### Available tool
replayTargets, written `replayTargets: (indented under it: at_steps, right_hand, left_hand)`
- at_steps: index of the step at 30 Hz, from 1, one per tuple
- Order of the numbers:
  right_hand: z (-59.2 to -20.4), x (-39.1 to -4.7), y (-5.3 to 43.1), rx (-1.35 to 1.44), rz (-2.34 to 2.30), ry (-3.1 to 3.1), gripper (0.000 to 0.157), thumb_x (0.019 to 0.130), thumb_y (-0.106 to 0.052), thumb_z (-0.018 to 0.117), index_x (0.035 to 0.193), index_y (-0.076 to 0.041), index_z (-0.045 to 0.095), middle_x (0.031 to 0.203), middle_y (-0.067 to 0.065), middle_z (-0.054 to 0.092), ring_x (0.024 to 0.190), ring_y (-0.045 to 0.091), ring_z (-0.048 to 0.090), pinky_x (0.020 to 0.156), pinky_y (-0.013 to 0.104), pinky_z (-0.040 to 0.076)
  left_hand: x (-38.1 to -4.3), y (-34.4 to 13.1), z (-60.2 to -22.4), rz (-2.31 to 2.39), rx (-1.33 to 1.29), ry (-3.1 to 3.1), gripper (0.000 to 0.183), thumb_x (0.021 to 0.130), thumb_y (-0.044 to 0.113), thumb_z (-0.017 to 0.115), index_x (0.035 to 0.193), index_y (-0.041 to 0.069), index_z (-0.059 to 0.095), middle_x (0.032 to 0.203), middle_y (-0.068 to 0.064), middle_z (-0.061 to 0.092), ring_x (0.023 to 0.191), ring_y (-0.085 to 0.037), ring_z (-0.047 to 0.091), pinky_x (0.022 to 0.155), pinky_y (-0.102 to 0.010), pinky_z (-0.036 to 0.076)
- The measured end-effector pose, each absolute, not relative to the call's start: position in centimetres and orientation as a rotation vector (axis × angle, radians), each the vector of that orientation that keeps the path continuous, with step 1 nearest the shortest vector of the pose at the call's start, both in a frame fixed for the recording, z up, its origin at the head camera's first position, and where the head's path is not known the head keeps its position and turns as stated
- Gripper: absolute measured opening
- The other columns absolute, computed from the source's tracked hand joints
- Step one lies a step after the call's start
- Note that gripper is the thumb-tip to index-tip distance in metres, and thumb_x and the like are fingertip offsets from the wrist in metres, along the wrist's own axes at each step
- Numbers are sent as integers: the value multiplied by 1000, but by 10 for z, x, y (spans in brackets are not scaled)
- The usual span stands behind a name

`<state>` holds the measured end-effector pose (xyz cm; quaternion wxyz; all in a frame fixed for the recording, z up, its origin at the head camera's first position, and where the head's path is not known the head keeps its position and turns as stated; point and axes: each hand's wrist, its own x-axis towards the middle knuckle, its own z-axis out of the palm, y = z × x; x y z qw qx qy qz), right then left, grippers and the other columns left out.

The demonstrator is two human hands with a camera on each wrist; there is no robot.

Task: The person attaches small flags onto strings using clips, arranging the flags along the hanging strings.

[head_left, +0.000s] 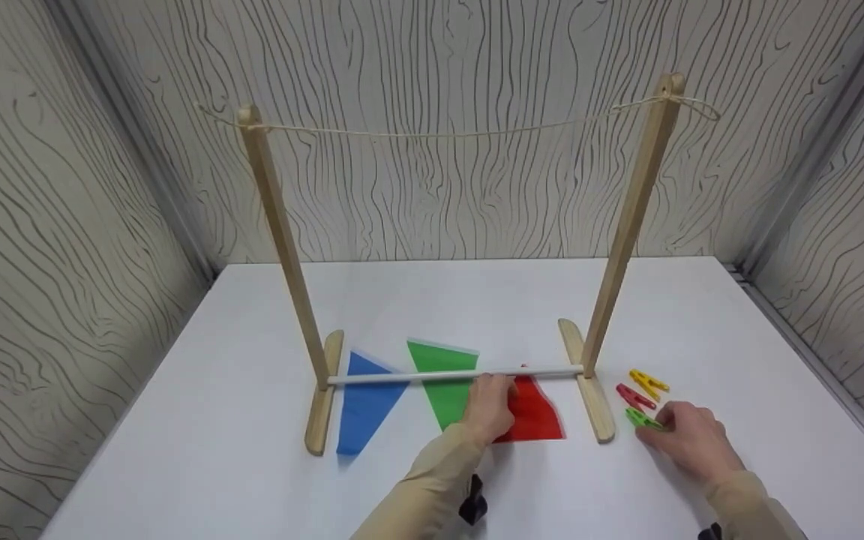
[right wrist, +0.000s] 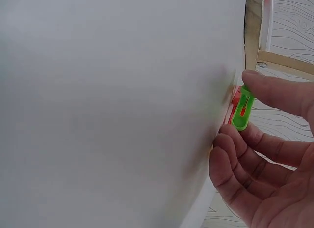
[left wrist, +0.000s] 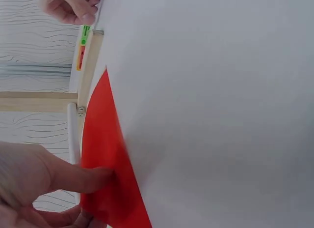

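Note:
My left hand (head_left: 489,409) pinches a red cloth pennant (head_left: 537,412), its thumb on the cloth in the left wrist view. Part of that pennant is hidden under the hand. To its left lie a green pennant (head_left: 439,360) and a blue pennant (head_left: 368,409), both passing beneath a white rod (head_left: 439,376). On the right, my right hand (head_left: 691,439) has a green clothespin (right wrist: 243,109) between thumb and fingers, close to the tabletop. Just beyond it lie a red clothespin (head_left: 634,396) and a yellow clothespin (head_left: 649,384).
A wooden left post (head_left: 282,240) and right post (head_left: 634,217) stand on flat feet, joined low by the rod. A thin string (head_left: 417,135) sags between their tops. The white table (head_left: 199,435) has patterned panels (head_left: 432,202) behind and at both sides.

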<state>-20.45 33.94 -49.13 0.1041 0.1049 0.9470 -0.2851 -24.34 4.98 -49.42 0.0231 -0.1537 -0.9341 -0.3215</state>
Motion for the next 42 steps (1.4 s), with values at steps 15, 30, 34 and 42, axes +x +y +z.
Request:
replayTargets:
  at_steps: [15,30,34,42]
  right_hand:
    - [-490,-204,338,314,-832,2788,41,87,-29,77,105,6,64,92,12,66,82,22,53,68,31,46]
    - [-490,-202,337,278,-833,2797,37,87,-29,77,100,3,64,89,9,64,79,21,53,64,30,44]
    - [-490,-203,337,275,-833,2795,37,87,-29,77,100,3,64,89,9,64,79,20,53,64,30,44]
    - [-490,-203,338,291,-833,2781,37,88,-29,76,102,4,65,90,10,65,79,21,53,65,30,44]
  left_hand:
    - [-247,38,-475,-1381,-355,-2997,28,81,-12,63,105,1,67,110,-15,61,105,-26,54,97,-44,53]
    - [-250,23,-464,-1478,-334,-3037,27,81,-11,58,106,-4,66,109,-17,66,98,-24,59,94,-41,54]
    - [-251,20,-461,-1662,-270,-3003,27,82,-7,62,107,-1,68,106,-12,67,94,-20,59,91,-37,56]
    - [-255,22,-462,-1811,-174,-2911,22,88,18,70,106,6,69,98,-5,68,87,-17,60,83,-33,57]
